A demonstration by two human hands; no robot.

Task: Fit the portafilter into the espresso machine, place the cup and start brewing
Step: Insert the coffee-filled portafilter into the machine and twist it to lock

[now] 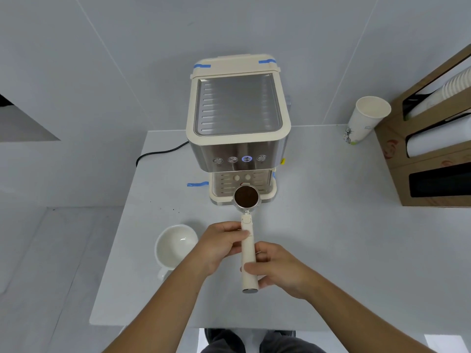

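At the frame centre I see both hands, left hand (pixel 219 247) and right hand (pixel 274 267), clamped on the cream portafilter (pixel 246 225), its basket apparently full of dark grounds.

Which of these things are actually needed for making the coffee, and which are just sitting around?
In use: portafilter, held by left hand and right hand; espresso machine; white cup.
Lying about: paper cup; cardboard cup holder.

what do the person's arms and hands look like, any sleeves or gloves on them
Both forearms are bare up to the frame edge, with no sleeve showing. The left hand and right hand wear no gloves, and no watch or wristband shows. Whether there is a ring is unclear.
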